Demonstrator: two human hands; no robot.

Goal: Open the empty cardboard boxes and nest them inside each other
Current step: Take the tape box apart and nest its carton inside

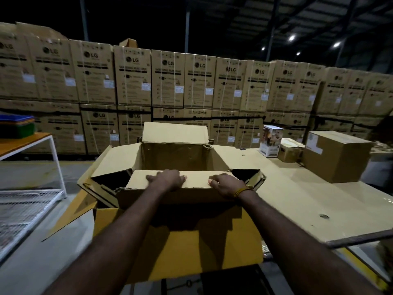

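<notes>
**Both hands on the near flap of an open box**

Stacked rows of large printed cartons [131,75] fill the back of a dim warehouse, two tiers high, with ceiling lamps [292,37] glowing at the upper right. A pale counter [297,199] runs from the middle of the view out to the right.

At the counter's left end stands an open cardboard box [174,158], its far flap [175,132] upright and its side flaps spread outward. It appears to sit inside a bigger, yellower box [180,248] whose near wall drops toward the camera, though the dark gaps at the corners make the fit hard to judge.

The left hand [168,179] lies on the near flap [170,177], fingers spread flat across the top, the grip wide and merely pressing. The right hand [225,185] rests on the same flap just beside it, fingers bent over the flap's edge; a yellow thread band [242,191] circles that wrist. The box thus lies directly under and ahead of both hands.

Farther right on the counter sit a closed brown box [336,156], a small low carton [290,151] and a white printed carton [272,141], well apart from the hands. At left, an orange-topped table [23,141] carries coloured trays [17,124], with a white wire rack [25,211] below.
</notes>
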